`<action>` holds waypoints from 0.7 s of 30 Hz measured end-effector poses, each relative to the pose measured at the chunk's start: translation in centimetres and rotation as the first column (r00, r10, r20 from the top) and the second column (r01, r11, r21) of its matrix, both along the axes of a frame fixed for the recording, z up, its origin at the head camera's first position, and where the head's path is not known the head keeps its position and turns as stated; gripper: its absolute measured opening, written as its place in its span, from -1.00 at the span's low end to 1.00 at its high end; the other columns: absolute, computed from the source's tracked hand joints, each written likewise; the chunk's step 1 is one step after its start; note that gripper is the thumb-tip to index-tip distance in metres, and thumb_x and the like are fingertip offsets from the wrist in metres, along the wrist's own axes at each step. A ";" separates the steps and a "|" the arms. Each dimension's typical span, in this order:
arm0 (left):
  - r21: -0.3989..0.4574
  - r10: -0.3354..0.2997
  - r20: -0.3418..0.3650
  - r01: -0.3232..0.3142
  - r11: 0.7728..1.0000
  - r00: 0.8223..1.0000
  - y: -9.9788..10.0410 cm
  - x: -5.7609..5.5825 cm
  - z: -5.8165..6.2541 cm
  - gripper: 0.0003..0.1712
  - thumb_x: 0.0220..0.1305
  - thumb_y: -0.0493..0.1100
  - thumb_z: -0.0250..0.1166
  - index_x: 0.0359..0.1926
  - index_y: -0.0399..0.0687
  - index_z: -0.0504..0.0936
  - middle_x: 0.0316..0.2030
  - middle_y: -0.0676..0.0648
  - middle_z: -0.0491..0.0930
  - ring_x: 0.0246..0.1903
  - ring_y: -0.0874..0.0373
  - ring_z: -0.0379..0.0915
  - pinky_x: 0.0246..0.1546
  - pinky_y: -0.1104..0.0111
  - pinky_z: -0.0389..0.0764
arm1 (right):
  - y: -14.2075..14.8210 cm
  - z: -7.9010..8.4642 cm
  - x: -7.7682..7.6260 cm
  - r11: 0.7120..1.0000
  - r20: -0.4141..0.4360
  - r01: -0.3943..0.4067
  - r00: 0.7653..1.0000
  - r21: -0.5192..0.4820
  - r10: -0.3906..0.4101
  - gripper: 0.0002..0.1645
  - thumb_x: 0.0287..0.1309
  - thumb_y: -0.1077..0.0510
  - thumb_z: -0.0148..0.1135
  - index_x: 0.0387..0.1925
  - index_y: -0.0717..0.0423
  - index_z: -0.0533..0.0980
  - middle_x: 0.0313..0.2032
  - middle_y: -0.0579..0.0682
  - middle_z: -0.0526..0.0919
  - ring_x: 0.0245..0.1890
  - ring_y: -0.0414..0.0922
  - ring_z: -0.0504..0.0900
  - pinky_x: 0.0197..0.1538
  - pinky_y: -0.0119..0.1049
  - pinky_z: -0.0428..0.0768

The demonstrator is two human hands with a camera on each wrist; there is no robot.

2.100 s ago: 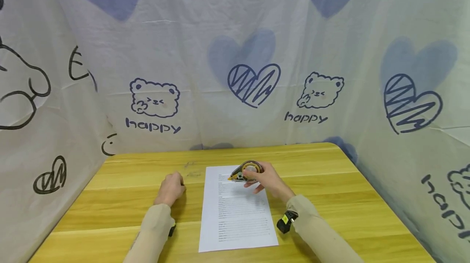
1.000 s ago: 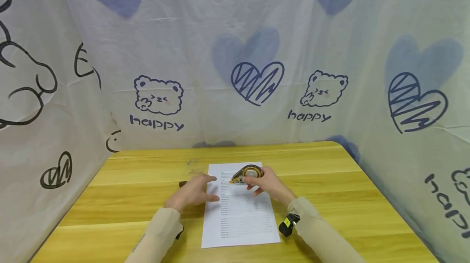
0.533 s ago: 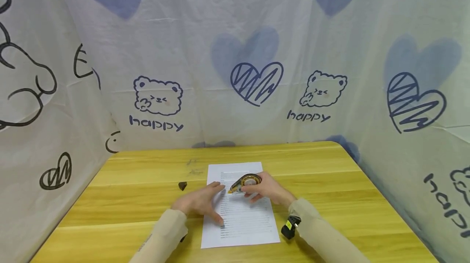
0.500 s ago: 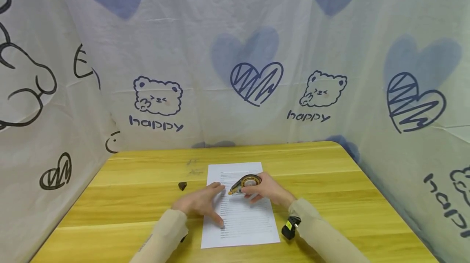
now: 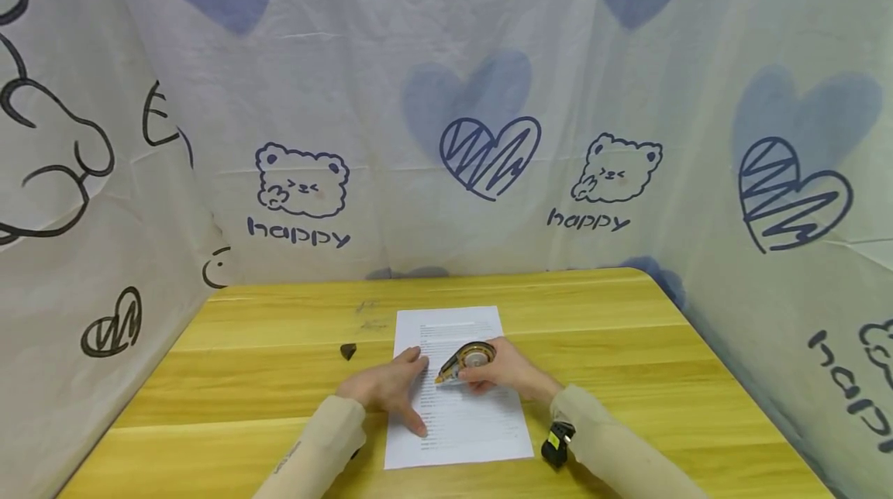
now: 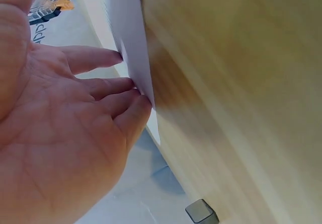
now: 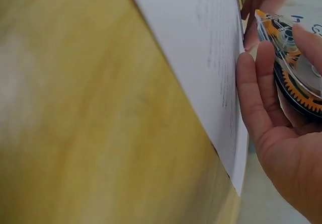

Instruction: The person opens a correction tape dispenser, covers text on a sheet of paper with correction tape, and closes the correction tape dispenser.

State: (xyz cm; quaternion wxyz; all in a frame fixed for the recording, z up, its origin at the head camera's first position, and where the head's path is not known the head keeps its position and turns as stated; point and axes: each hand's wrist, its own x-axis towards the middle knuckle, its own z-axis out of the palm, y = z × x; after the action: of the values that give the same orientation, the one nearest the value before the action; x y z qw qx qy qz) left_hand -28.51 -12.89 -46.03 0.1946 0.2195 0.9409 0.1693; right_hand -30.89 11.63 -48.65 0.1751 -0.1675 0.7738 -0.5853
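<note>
A correction tape with a clear body, an orange gear and an orange tip is in my right hand, pinched between thumb and fingers. Its tip points left and down, at the printed lines of a white sheet of paper; whether it touches the sheet I cannot tell. My left hand rests with spread fingers on the sheet's left edge. In the left wrist view, the left fingertips touch the paper. The right wrist view shows the tape's gears beside the right hand.
A small dark piece lies on the yellow wooden table, left of the sheet; the left wrist view also shows this dark block. White curtains with hearts and bears stand behind and at both sides.
My left hand has left the small dark piece, uncovering it, and moved right onto the paper with fingers spread. My right hand has brought the correction tape down the sheet, towards me.
</note>
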 end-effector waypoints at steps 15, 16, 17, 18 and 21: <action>-0.015 -0.009 -0.013 0.009 1.000 1.000 -0.1 -0.3 -0.2 0.40 -0.24 0.25 0.61 0.51 -0.20 0.07 0.55 -0.23 -0.12 0.53 -0.10 -0.16 0.48 0.03 0.08 | -0.4 0.0 0.4 0.983 -0.198 -0.022 0.978 0.184 0.059 -0.72 -0.04 0.08 0.53 -0.33 0.16 0.68 -0.48 -0.02 0.76 -0.54 -0.16 0.70 -0.40 -0.29 0.70; -0.013 -0.008 -0.010 0.008 1.000 1.000 -0.1 -0.3 -0.2 0.40 -0.24 0.26 0.61 0.51 -0.19 0.07 0.55 -0.23 -0.13 0.53 -0.10 -0.16 0.48 0.03 0.08 | -0.5 0.0 0.4 0.979 -0.212 -0.022 0.975 0.202 0.066 -0.73 -0.04 0.07 0.53 -0.34 0.14 0.68 -0.49 -0.04 0.75 -0.55 -0.17 0.69 -0.41 -0.31 0.68; -0.011 -0.008 -0.010 0.008 1.000 1.000 -0.1 -0.2 -0.2 0.40 -0.24 0.25 0.61 0.51 -0.19 0.07 0.55 -0.23 -0.13 0.53 -0.10 -0.16 0.48 0.03 0.08 | -0.6 0.1 0.4 0.976 -0.224 -0.022 0.972 0.217 0.072 -0.73 -0.05 0.06 0.54 -0.36 0.13 0.68 -0.51 -0.05 0.75 -0.56 -0.17 0.68 -0.42 -0.32 0.67; -0.009 -0.007 -0.009 0.007 1.000 1.000 -0.1 -0.2 -0.2 0.40 -0.24 0.25 0.61 0.51 -0.19 0.07 0.55 -0.23 -0.13 0.53 -0.10 -0.16 0.48 0.03 0.08 | -0.7 0.1 0.4 0.973 -0.237 -0.021 0.968 0.230 0.077 -0.73 -0.06 0.05 0.54 -0.38 0.12 0.68 -0.52 -0.06 0.74 -0.57 -0.17 0.68 -0.43 -0.33 0.66; -0.007 -0.002 -0.008 0.002 1.000 1.000 0.0 -0.2 -0.2 0.40 -0.26 0.25 0.61 0.51 -0.20 0.08 0.55 -0.23 -0.12 0.53 -0.10 -0.16 0.48 0.01 0.09 | -0.8 0.3 0.4 0.966 -0.253 -0.018 0.964 0.259 0.086 -0.74 -0.07 0.04 0.55 -0.41 0.11 0.67 -0.55 -0.09 0.73 -0.59 -0.18 0.66 -0.46 -0.36 0.63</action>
State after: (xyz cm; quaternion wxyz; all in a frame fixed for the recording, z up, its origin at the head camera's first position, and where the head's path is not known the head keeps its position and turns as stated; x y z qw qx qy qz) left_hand -28.70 -12.92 -46.21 0.1918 0.2204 0.9420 0.1650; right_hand -30.46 10.80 -48.38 0.1067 -0.2398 0.8542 -0.4488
